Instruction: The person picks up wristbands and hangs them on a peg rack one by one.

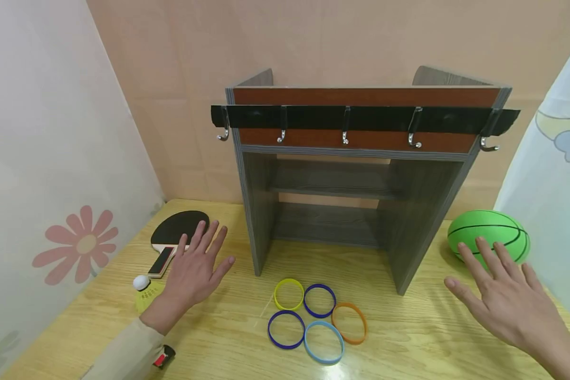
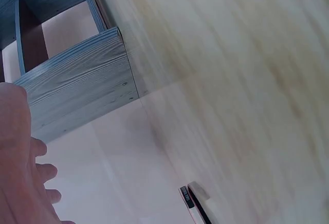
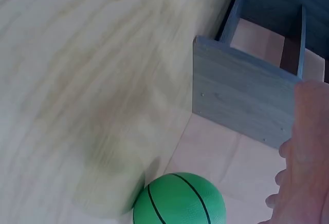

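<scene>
My left hand [image 1: 195, 269] is held out flat with spread fingers, holding nothing. In the head view it overlaps the table tennis bat [image 1: 180, 227], and a yellow shuttlecock [image 1: 147, 293] lies beside its wrist. On the right, my right hand [image 1: 508, 295] is also spread and empty, with its fingertips overlapping the green ball [image 1: 489, 232]. Between the hands several silicone wristbands lie flat on the table: a yellow one [image 1: 276, 301], two dark blue ones, an orange one [image 1: 363, 322] and a light blue one [image 1: 341, 345].
A grey wooden shelf unit [image 1: 261, 211] stands behind the wristbands. Across its front runs a black strip [image 1: 313, 117] with several metal hooks [image 1: 345, 138]. Fabric walls [image 1: 190, 63] enclose the wooden table [image 1: 228, 348] at the back and sides.
</scene>
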{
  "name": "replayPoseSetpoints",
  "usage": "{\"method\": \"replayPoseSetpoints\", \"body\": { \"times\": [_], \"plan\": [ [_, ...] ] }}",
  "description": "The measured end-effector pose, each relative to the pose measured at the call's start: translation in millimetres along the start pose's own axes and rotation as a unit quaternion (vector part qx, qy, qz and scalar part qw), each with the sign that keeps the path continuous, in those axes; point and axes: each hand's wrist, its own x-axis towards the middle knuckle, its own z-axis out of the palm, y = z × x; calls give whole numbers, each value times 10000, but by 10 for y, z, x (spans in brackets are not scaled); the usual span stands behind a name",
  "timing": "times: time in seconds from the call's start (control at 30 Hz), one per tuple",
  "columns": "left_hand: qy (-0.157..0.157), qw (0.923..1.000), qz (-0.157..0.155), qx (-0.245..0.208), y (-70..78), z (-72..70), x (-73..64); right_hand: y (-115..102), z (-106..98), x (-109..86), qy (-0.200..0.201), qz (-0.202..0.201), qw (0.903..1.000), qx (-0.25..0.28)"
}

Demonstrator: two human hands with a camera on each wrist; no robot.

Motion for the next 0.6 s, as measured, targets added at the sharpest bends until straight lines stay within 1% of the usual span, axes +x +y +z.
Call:
{"method": "replayPoseSetpoints", "body": {
  "times": [0.1,0.17,0.2,0.27,0.3,0.37,0.43,0.53,0.57,0.6],
  "plan": [
    [239,9995,116,-189,5,11,17,-80,1,-30,229,-114,9996,139],
    [541,9971,258,-464,12,21,40,-174,17,-48,549,-263,9976,315],
    [707,9948,339,-647,19,26,57,-231,29,-54,759,-381,9956,394],
    [1083,9862,526,-1137,38,37,104,-358,65,-63,1166,-659,9894,561],
    [1260,9803,605,-1394,52,39,130,-419,92,-66,1309,-803,9862,614],
    [1634,9656,735,-1882,90,35,184,-542,164,-70,1479,-1081,9801,761],
    [2020,9488,846,-2275,136,24,245,-665,247,-76,1447,-1276,9770,908],
    [2585,9188,921,-2839,220,8,339,-841,385,-73,1241,-1415,9740,1259],
    [2722,9079,947,-3043,246,5,371,-894,428,-67,1142,-1452,9721,1444],
    [2834,8949,978,-3305,271,2,402,-948,466,-57,1032,-1466,9697,1658]
  ]
}}
